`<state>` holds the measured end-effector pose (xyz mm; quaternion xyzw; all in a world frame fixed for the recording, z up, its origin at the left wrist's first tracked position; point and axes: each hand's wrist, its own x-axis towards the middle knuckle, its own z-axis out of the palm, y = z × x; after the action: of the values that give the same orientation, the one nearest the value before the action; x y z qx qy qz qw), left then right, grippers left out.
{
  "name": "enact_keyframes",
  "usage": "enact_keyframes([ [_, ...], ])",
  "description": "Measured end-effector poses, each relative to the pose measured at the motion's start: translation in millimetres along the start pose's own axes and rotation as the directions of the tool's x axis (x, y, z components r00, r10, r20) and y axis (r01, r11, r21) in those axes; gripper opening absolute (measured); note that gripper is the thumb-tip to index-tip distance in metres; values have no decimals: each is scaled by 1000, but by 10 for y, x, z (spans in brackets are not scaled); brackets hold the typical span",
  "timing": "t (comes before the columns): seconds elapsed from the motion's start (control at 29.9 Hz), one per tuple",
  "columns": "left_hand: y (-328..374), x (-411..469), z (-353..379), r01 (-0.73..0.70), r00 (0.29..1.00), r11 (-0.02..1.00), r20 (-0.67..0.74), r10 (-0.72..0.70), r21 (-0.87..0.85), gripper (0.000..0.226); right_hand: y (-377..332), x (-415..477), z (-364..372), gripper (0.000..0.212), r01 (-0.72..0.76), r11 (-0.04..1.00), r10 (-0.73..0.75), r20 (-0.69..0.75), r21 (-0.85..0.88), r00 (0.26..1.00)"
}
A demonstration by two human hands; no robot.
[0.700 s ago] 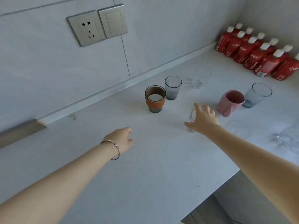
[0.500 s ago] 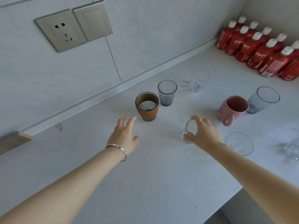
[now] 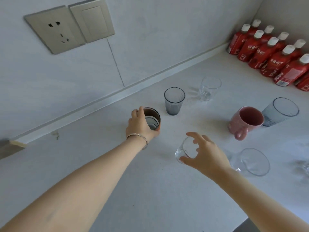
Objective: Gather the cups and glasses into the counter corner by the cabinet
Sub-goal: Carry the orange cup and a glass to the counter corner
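My left hand wraps around the brown cup near the backsplash. My right hand grips a small clear glass, which is tilted and looks lifted off the white counter. A grey ribbed glass stands just right of the brown cup, and a clear glass stands farther back. A pink mug and a large grey-blue glass stand together at the right. A wide clear glass sits close beside my right wrist.
Several red bottles with white caps fill the far right corner. A wall socket and a switch sit on the wall above. Another clear glass is cut off at the right edge. The counter's front edge runs at the lower right.
My left hand has reached forward and closed around the brown cup. My right hand has tightened on the small clear glass and tipped it up.
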<state>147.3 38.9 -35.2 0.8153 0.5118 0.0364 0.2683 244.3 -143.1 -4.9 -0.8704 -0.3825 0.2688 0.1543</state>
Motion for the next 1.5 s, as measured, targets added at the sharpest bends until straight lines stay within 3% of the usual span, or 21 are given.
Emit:
enact_keyframes([
  [0.2,-935,-932,-451,3,1000,995,-26,-6,-98,97,-642,-228,290,74,150,983,-141,90,-109,986],
  [0.43,-2730,-1792,-1317,223,964,968,-119,-237,-118,95,-1949,-650,1188,78,325,934,-290,216,-148,932],
  [0.57,-3822,-2175,-1904,288,941,954,-161,-299,-89,95,-2798,-953,1822,76,383,909,-336,255,-163,907],
  [0.77,-5325,-2549,-2732,382,898,923,-216,-382,-45,89,-4001,-1388,2713,76,445,875,-377,311,-191,873],
  [0.94,-6311,-2400,-3199,456,825,883,-321,-466,-111,73,-4756,-1580,3238,76,528,825,-434,372,-202,820],
  [1.2,-7025,-1877,-3533,545,740,825,-377,-557,-151,71,-5503,-1484,3780,74,570,804,-488,361,-169,795],
  [1.37,-7236,-1687,-3626,525,776,847,-364,-515,-80,77,-6071,-1246,4176,80,589,803,-525,356,-95,773],
  [1.5,-7353,-1687,-3672,491,839,871,-279,-468,13,99,-6567,-1077,4484,82,588,807,-536,354,-51,767],
])
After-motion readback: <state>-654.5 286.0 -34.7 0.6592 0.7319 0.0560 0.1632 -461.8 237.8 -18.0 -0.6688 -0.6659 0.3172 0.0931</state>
